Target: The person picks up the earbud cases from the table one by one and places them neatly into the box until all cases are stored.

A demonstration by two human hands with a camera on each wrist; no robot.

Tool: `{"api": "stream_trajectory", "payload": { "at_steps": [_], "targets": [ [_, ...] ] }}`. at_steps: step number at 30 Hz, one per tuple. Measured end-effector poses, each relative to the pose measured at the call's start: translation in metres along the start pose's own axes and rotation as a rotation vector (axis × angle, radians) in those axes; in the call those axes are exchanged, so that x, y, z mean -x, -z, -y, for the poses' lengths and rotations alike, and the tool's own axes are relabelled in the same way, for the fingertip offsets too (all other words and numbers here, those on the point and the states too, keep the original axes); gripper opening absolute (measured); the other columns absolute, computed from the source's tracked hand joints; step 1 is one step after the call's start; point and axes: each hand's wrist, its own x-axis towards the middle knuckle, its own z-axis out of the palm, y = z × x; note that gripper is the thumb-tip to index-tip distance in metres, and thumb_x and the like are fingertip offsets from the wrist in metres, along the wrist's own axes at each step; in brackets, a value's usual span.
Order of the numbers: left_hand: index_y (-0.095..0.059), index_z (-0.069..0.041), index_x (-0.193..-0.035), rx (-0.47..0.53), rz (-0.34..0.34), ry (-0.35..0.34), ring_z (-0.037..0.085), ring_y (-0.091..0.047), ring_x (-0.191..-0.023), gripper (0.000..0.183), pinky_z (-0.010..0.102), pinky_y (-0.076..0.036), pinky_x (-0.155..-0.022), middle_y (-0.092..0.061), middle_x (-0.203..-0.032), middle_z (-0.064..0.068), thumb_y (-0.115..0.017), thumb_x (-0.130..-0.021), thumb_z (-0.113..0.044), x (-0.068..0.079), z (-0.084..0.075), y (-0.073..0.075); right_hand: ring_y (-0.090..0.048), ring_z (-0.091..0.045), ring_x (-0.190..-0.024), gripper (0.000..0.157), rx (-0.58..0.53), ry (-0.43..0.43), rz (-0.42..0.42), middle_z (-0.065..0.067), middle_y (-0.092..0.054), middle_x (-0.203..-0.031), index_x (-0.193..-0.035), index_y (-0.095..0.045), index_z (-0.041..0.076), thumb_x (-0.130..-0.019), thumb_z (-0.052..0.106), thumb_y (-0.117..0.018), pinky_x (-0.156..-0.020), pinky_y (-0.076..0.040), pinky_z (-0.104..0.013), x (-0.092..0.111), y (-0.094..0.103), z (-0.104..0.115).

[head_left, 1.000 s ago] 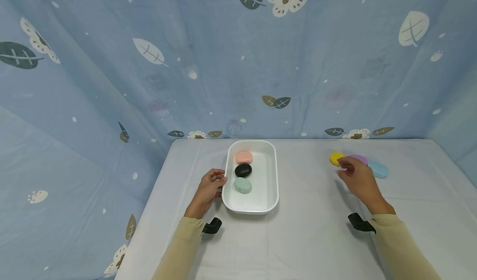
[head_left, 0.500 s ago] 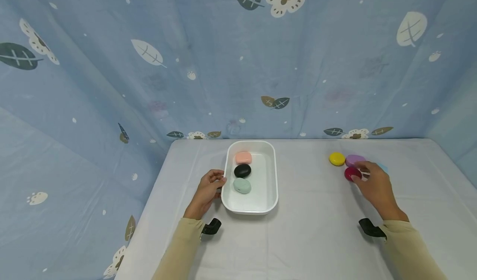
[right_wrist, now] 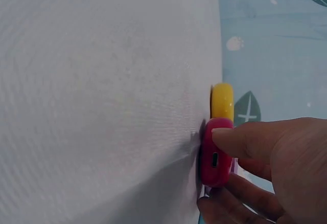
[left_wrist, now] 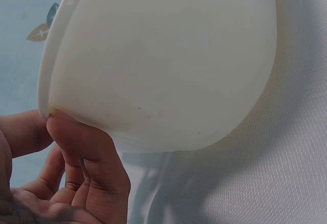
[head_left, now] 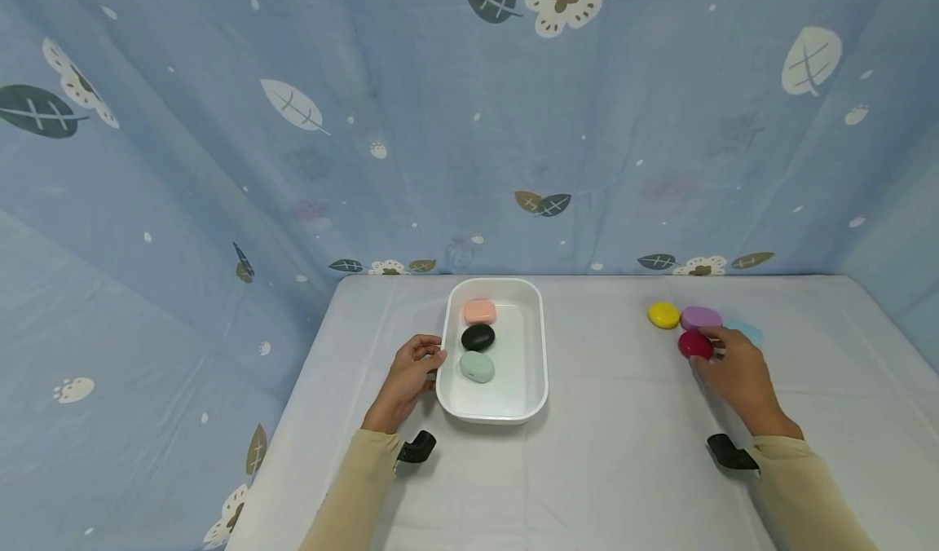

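In the head view my left hand (head_left: 407, 380) pinches the left rim of a white tray (head_left: 528, 408); the left wrist view shows thumb and finger at the tray's edge (left_wrist: 45, 71). Inside, a pink case (head_left: 480, 311), a black one (head_left: 478, 337) and a mint one (head_left: 477, 367) form a column along the left. My right hand (head_left: 744, 380) holds a red earbud case (head_left: 694, 345) between thumb and fingers, low at the tabletop. A port slot shows on the red case (right_wrist: 214, 169) in the right wrist view.
Behind the red case lie a yellow case (head_left: 663, 315) and a purple case (head_left: 700, 317). A light blue case (head_left: 746, 332) is partly hidden by my right hand. The white-covered table (head_left: 601, 469) ends at a patterned blue curtain (head_left: 440, 168).
My right hand has moved right and slightly nearer from above the red case, which now shows between its fingers. The left hand and the tray have stayed put.
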Motion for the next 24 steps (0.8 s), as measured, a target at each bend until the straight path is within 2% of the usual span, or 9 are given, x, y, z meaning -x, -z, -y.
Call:
{"api": "stream_trajectory", "payload": {
  "at_steps": [7,17,24],
  "targets": [
    [-0.056,0.003,-0.133,0.005,0.002,0.002,0.019,-0.063,-0.080,0.028,0.028,-0.052,-0.061,-0.061,-0.113,0.015,-0.061,-0.106,-0.003,0.000,0.000,-0.001,-0.047,-0.058,-0.122,0.066,0.029,-0.026,0.012,-0.041,-0.046,-0.139,-0.146,-0.047,-0.013,-0.090,0.000,-0.080,-0.098,-0.048,-0.072,-0.002,-0.007,-0.002],
    [-0.056,0.002,-0.133,0.004,0.000,0.006,0.019,-0.063,-0.082,0.029,0.029,-0.052,-0.062,-0.060,-0.110,0.009,-0.062,-0.106,-0.005,0.000,0.000,0.000,-0.049,-0.057,-0.118,0.060,0.041,0.061,-0.018,-0.041,-0.049,-0.136,-0.139,-0.053,-0.014,-0.087,-0.002,-0.082,-0.095,-0.049,-0.073,-0.002,-0.013,0.002],
    [-0.056,0.002,-0.133,0.005,0.002,0.008,0.019,-0.062,-0.084,0.029,0.029,-0.052,-0.063,-0.059,-0.109,0.008,-0.062,-0.106,-0.005,0.000,-0.001,0.000,-0.049,-0.056,-0.119,0.060,0.026,0.047,0.013,-0.039,-0.049,-0.139,-0.140,-0.052,-0.014,-0.089,0.000,-0.081,-0.096,-0.050,-0.071,0.000,-0.015,0.012]
  ]
}}
